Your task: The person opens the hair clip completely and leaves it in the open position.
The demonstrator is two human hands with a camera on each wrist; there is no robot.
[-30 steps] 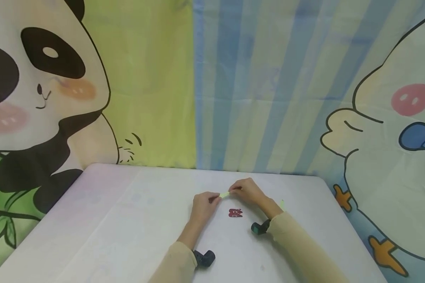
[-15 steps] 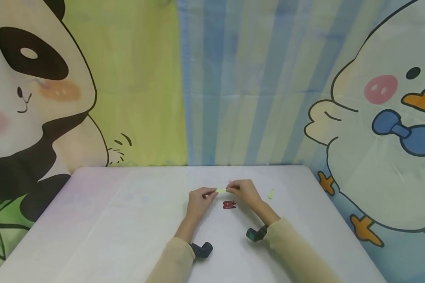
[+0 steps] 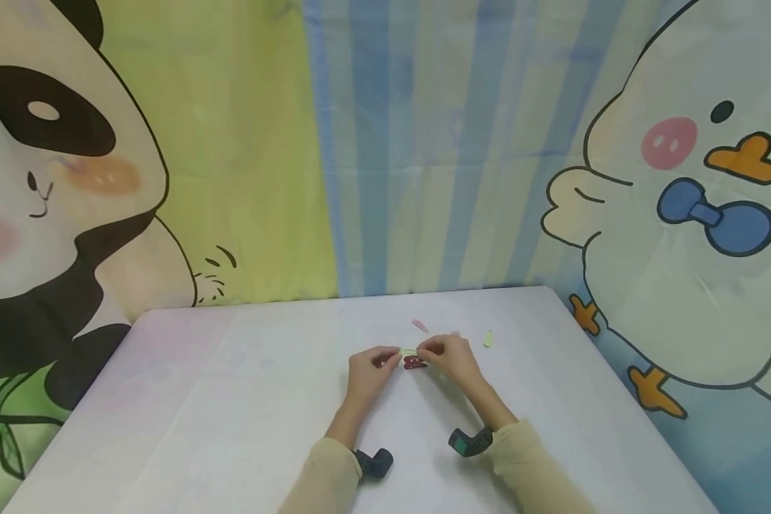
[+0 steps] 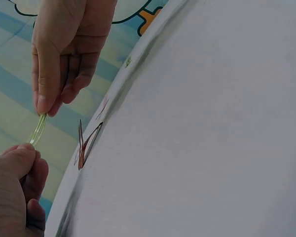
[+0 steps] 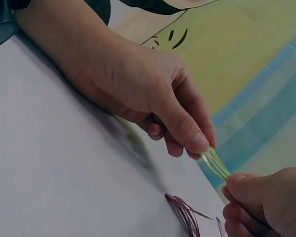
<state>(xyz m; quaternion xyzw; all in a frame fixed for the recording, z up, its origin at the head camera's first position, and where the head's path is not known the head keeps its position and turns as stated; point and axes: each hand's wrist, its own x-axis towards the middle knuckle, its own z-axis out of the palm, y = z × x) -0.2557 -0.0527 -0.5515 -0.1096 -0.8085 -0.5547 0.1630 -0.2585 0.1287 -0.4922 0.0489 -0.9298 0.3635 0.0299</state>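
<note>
A light green hair snap clip (image 3: 408, 351) is stretched between my two hands above the white table. My left hand (image 3: 368, 373) pinches one end of it between thumb and forefinger. At the other end, my right hand (image 3: 451, 358) pinches it in the same way. The wrist views show the green clip (image 5: 215, 164) as slim, slightly bowed strips. Red hair clips (image 3: 415, 363) lie on the table just below the hands. In the left wrist view, a red clip (image 4: 83, 153) has its parts spread apart.
Another green clip (image 3: 488, 338) lies right of my right hand. Beyond the hands is a pink clip (image 3: 420, 325). The white table (image 3: 231, 400) ends at a curtain (image 3: 392, 178) with panda and chick drawings. Each wrist wears a dark device (image 3: 375, 464).
The head view has shifted, bringing the pink clip and second green clip into plain sight. Both hands keep hold of the green clip, now nearer the red clips in view.
</note>
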